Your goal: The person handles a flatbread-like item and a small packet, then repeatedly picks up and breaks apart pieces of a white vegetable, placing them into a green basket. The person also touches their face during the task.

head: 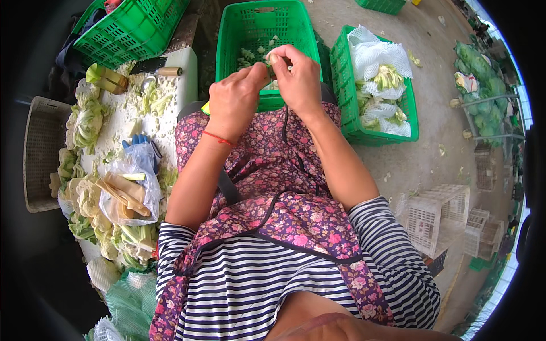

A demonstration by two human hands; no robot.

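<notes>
Both hands meet over a green plastic crate [265, 6] in front of my lap, with small cauliflower florets [247, 54] on its floor. My left hand [239, 91] is curled into a loose fist, a red cord around its wrist. At its fingertips shows a small green thing [270, 69], mostly covered by the fingers. My right hand [298, 79] has thumb and forefinger pinched together against that same spot. A pale bit of cauliflower [290, 67] shows beside its fingers; whether it is held or lies behind them is unclear.
On my left, a white work surface [170, 87] bears cauliflower heads [88, 123], scraps, a wooden-handled cleaver [168, 71], a blue glove [138, 139] and a plastic bag [145, 166]. A green crate [373, 135] of net-wrapped cauliflower stands right. Another green crate [132, 34] is upper left.
</notes>
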